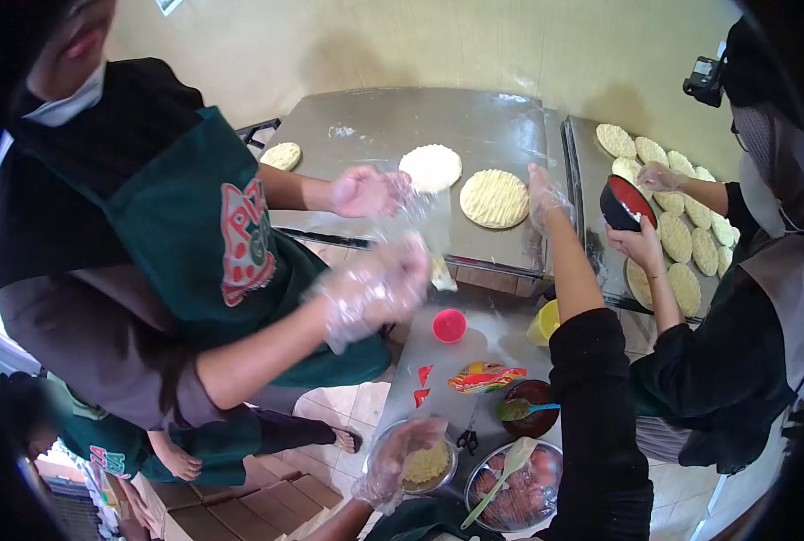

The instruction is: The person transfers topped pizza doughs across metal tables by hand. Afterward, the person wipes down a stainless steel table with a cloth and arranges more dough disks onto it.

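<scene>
My right hand (548,200), in a clear plastic glove, reaches far forward with its fingers stretched out. It is beside the right edge of a ridged round pizza base (495,198) on the metal table (366,135); touching or just apart, I cannot tell. A smoother pale pizza base (431,168) lies to the left of that one. My left hand (397,464), also gloved, is near me with its fingers extended over the left rim of a metal bowl (452,471) of yellowish crumbly food (426,463). Nothing shows in either hand.
A co-worker's gloved hands (379,279) cross over the left side, blurred. Another person at right holds a black bowl (607,212) beside several bases. The near table holds a pink cup (449,325), yellow cup (543,323), packet (486,377), scissors (467,440), sauce bowl (533,394) and spatula (515,460).
</scene>
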Available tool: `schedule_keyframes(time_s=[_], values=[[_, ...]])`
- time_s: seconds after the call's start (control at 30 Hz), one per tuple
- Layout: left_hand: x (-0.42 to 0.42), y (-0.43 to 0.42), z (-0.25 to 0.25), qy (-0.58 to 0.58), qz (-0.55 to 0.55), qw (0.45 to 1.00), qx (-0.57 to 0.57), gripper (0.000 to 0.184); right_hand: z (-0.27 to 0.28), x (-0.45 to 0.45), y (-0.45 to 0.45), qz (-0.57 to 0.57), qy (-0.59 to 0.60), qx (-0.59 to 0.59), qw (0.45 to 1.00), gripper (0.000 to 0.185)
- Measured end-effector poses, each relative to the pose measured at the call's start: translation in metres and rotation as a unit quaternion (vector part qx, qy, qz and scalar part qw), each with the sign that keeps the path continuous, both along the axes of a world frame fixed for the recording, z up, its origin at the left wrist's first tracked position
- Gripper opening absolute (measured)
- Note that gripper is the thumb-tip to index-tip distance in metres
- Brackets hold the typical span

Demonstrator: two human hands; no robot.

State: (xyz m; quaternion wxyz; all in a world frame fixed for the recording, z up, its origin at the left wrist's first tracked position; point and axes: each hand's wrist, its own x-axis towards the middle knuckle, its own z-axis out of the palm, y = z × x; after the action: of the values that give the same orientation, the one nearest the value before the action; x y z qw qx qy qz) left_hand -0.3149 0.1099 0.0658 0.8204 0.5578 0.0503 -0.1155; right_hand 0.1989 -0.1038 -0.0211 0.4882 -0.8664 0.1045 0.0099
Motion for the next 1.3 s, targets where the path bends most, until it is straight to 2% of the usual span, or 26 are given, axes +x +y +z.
schedule_keyframes(time_s=[0.1, 0.13, 0.2, 0.3, 0.33, 0.43, 0.47, 0.5, 0.6, 0.67, 0.7, 0.73, 0.77, 0.8, 0.83, 0.9, 0.93, 0.97, 1.0, 1.03, 1.1, 1.13, 1.2, 1.23, 1.3], values=[[0.045, -0.006, 0.008, -0.054, -0.012, 0.998, -0.009, 0.087, -0.034, 0.036, -0.003, 0.018, -0.046, 0.058, 0.997, 0.062], [0.063, -0.009, 0.01, -0.053, -0.011, 0.999, -0.009, 0.087, -0.028, 0.031, 0.0, 0.019, -0.044, 0.058, 0.997, 0.062], [0.098, -0.017, 0.01, -0.079, -0.006, 0.996, -0.037, 0.081, -0.007, 0.01, 0.008, -0.004, -0.003, 0.171, 0.985, 0.07], [0.155, -0.025, 0.009, -0.071, 0.014, 0.997, -0.033, 0.074, 0.033, -0.021, 0.018, -0.039, 0.058, 0.336, 0.939, 0.082], [0.172, -0.028, 0.003, -0.078, 0.026, 0.996, -0.03, 0.072, 0.036, -0.021, 0.019, -0.039, 0.057, 0.336, 0.939, 0.082], [0.235, -0.02, -0.028, 0.036, 0.112, 0.992, 0.052, 0.078, 0.029, -0.018, 0.015, 0.003, 0.118, 0.275, 0.954, 0.088], [0.258, -0.013, -0.036, 0.091, 0.134, 0.984, 0.079, 0.082, 0.021, -0.014, 0.012, 0.022, 0.083, 0.201, 0.976, 0.089], [0.277, -0.007, -0.044, 0.091, 0.135, 0.983, 0.079, 0.082, 0.016, -0.011, 0.012, 0.042, 0.046, 0.125, 0.99, 0.09], [0.33, 0.014, -0.064, 0.144, 0.171, 0.974, 0.023, 0.102, 0.042, -0.041, 0.029, 0.04, 0.077, 0.171, 0.981, 0.093], [0.354, 0.021, -0.064, 0.163, 0.185, 0.969, 0.002, 0.109, -0.016, 0.012, 0.025, 0.068, 0.085, 0.147, 0.983, 0.092], [0.365, 0.023, -0.063, 0.163, 0.165, 0.972, 0.03, 0.112, -0.038, 0.031, 0.025, 0.092, 0.094, 0.123, 0.984, 0.092], [0.373, 0.026, -0.067, 0.164, 0.145, 0.974, 0.059, 0.115, -0.031, 0.022, 0.027, 0.095, 0.097, 0.123, 0.983, 0.092], [0.381, 0.031, -0.067, 0.166, 0.148, 0.973, 0.059, 0.115, -0.021, 0.012, 0.026, 0.094, 0.182, 0.257, 0.944, 0.095], [0.391, 0.039, -0.073, 0.194, 0.132, 0.971, 0.049, 0.117, -0.005, -0.001, 0.027, 0.09, 0.261, 0.385, 0.88, 0.099], [0.396, 0.045, -0.075, 0.221, 0.117, 0.967, 0.038, 0.119, 0.008, -0.013, 0.032, 0.093, 0.262, 0.386, 0.879, 0.099], [0.394, 0.04, -0.06, 0.221, 0.108, 0.969, 0.01, 0.114, 0.037, -0.039, 0.043, 0.007, 0.188, 0.326, 0.927, 0.098], [0.392, 0.037, -0.052, 0.221, 0.095, 0.97, -0.02, 0.109, 0.056, -0.056, 0.048, 0.009, 0.187, 0.326, 0.927, 0.098], [0.388, 0.037, -0.047, 0.221, 0.096, 0.97, -0.021, 0.109, 0.074, -0.073, 0.053, 0.036, 0.184, 0.375, 0.908, 0.097], [0.384, 0.039, -0.048, 0.219, 0.115, 0.969, -0.013, 0.111, 0.082, -0.082, 0.055, 0.062, 0.181, 0.424, 0.885, 0.096], [0.381, 0.041, -0.047, 0.217, 0.132, 0.967, -0.005, 0.113, 0.072, -0.079, 0.053, 0.061, 0.18, 0.422, 0.886, 0.096], [0.38, 0.054, -0.052, 0.209, 0.102, 0.972, -0.038, 0.115, 0.053, -0.075, 0.051, 0.09, 0.245, 0.535, 0.803, 0.094], [0.38, 0.06, -0.056, 0.201, 0.075, 0.974, -0.069, 0.117, 0.05, -0.077, 0.047, 0.09, 0.246, 0.534, 0.804, 0.094], [0.38, 0.064, -0.057, 0.215, 0.093, 0.969, -0.075, 0.118, 0.043, -0.088, 0.041, 0.078, 0.296, 0.655, 0.69, 0.081], [0.378, 0.064, -0.054, 0.228, 0.108, 0.964, -0.078, 0.12, 0.037, -0.092, 0.042, 0.078, 0.298, 0.655, 0.69, 0.081], [0.378, 0.069, -0.049, 0.219, 0.082, 0.969, -0.081, 0.12, 0.025, -0.102, 0.042, 0.078, 0.252, 0.715, 0.647, 0.085]])
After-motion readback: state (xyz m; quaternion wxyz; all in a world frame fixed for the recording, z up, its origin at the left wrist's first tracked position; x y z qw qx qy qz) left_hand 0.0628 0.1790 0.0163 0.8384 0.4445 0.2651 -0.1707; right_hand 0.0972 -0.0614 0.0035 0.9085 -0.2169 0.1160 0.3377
